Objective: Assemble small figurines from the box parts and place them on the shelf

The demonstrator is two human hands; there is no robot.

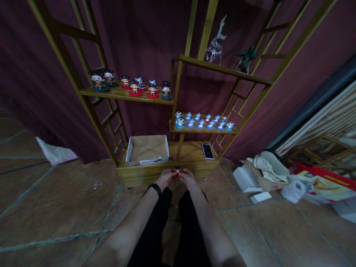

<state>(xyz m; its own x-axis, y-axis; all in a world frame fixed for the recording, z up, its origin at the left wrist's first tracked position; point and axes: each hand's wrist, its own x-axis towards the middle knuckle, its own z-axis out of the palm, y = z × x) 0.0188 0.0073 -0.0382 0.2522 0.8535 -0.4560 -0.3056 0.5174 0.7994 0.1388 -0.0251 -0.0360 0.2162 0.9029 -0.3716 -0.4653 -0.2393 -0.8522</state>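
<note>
Between both hands, just in front of the low cabinet (144, 176), is a small figurine (177, 170) with a dark-haired head and a red base. My left hand (166, 177), with a black band on its wrist, grips it from the left side. From the right side my right hand (188, 178) holds the same figurine. The fingers partly cover its body. A shallow cardboard box (148, 149) sits on the cabinet top, beyond my left hand and to its left. On the upper left shelf (116, 92) stand several similar figurines (134, 88) on red or dark bases.
Several blue and white figurines (201, 123) stand on the middle right shelf (189, 129). Above them are a clear deer figure (215, 46) and a dark green ornament (246, 59). A phone (207, 151) lies on the cabinet. White boxes (246, 178) and a plastic bag (293, 191) lie right.
</note>
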